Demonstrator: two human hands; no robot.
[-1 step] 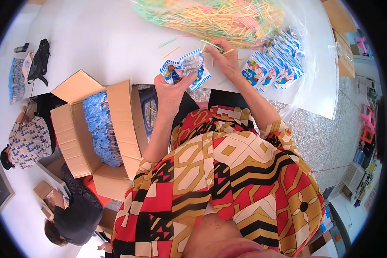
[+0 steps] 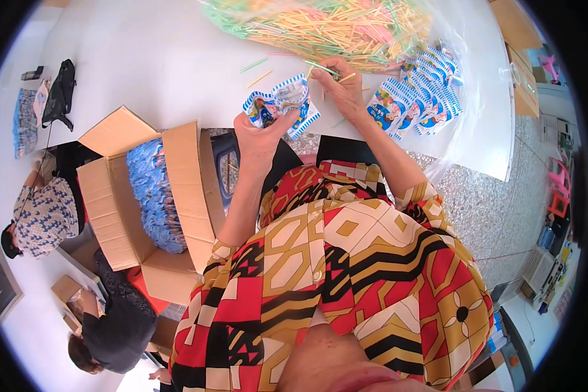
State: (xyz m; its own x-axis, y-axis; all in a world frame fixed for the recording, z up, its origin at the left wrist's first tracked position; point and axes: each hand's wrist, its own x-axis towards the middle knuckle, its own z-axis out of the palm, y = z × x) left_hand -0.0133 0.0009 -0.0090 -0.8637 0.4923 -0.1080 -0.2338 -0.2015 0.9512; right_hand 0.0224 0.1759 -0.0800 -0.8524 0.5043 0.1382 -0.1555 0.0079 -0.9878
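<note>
My left hand (image 2: 257, 142) is closed on a small blue-and-white striped packet (image 2: 304, 97), its thumb across the front. The packet is bent into two facing parts; I cannot tell whether its top is unsealed. Just right of it, my right hand (image 2: 345, 98) pinches a few thin coloured sticks, a green stick (image 2: 320, 66) and a yellowish one among them. Behind both hands lies a large clear plastic bag (image 2: 242, 27) full of such sticks in yellow, green and pink. Overlapping packets (image 2: 417, 108) of the same kind fan out beside my right wrist.
Loose sticks (image 2: 260, 79) are scattered on the white table (image 2: 144, 65). Left of me stands an open cardboard box (image 2: 111, 212) with a row of blue packets (image 2: 154, 196). A black bag (image 2: 61, 91) lies at the far left. Two people (image 2: 49, 209) work at the left.
</note>
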